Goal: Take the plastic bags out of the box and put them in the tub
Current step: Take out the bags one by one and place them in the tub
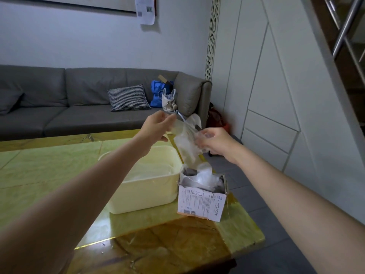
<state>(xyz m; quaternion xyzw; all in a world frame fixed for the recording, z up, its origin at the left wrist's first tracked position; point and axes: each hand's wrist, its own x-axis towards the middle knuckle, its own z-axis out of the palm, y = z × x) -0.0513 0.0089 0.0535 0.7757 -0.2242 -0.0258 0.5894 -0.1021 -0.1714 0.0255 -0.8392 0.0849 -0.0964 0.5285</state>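
Head view. Both hands are holding one clear plastic bag (185,143) in the air above the table (49,175). The left hand (158,125) is pinching the bag's upper end between thumb and curled fingers, at about 12 o'clock from the tub (146,194). The right hand (215,143) is gripping the bag's crumpled side, its fingers curled round the film, at about 12 o'clock from the box (201,202). The bag is hanging stretched between the two hands, its lower end trailing down toward the open top of the box, where more clear plastic (205,175) is bulging out; whether the held bag is touching that plastic cannot be told. The box, white card with printed text and a torn upper rim, is standing upright on the table, just beside the tub at the tub's 3 o'clock. The tub, pale cream and rectangular, is lying partly behind the left forearm, and pale film is showing inside it. At 12 o'clock, beyond the table, a grey sofa (79,107) is carrying a checked cushion (128,97) and a blue bag (158,93).
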